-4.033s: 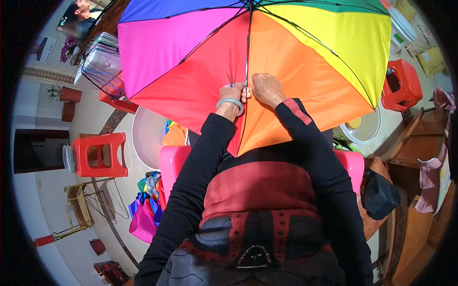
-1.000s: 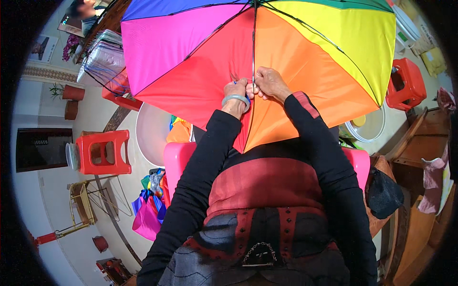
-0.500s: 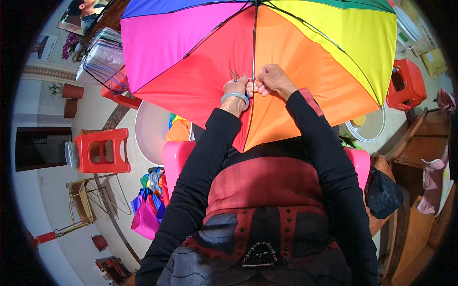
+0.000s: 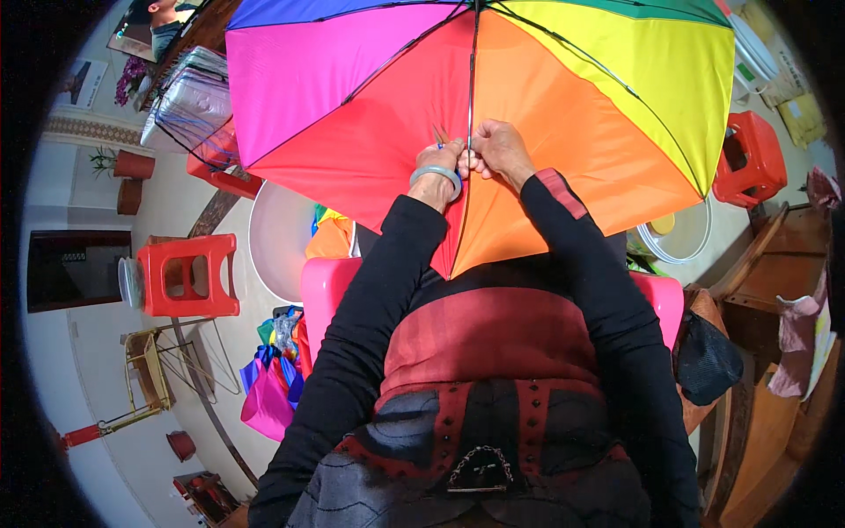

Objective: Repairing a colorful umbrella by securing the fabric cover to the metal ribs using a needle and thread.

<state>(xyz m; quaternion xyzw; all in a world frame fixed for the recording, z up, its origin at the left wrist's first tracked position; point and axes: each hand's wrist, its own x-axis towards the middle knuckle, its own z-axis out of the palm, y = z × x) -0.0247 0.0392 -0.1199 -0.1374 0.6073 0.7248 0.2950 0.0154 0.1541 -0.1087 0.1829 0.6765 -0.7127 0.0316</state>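
An open umbrella (image 4: 546,150) in rainbow panels spreads across the upper middle, its underside and dark ribs facing me. My left hand (image 4: 437,165), with a pale bangle at its wrist, is closed at the rib between the red and orange panels. Two thin pointed blades, seemingly of small scissors (image 4: 441,135), stick up from it; their handles are hidden. My right hand (image 4: 500,151) pinches at the same rib (image 4: 471,97), its fingertips meeting the left ones. What lies between those fingertips is too small to make out.
Left of me stand a wide pale tub (image 4: 273,242) with coloured cloth, a red stool (image 4: 189,275) and a heap of colourful folded fabric (image 4: 273,396). Another red stool (image 4: 750,160) and a clear bucket (image 4: 682,233) are at right, near wooden furniture (image 4: 775,422).
My right hand has turned slightly and drawn in closer to the rib. The blades in my left hand have tilted and shifted a little right. The umbrella has barely moved.
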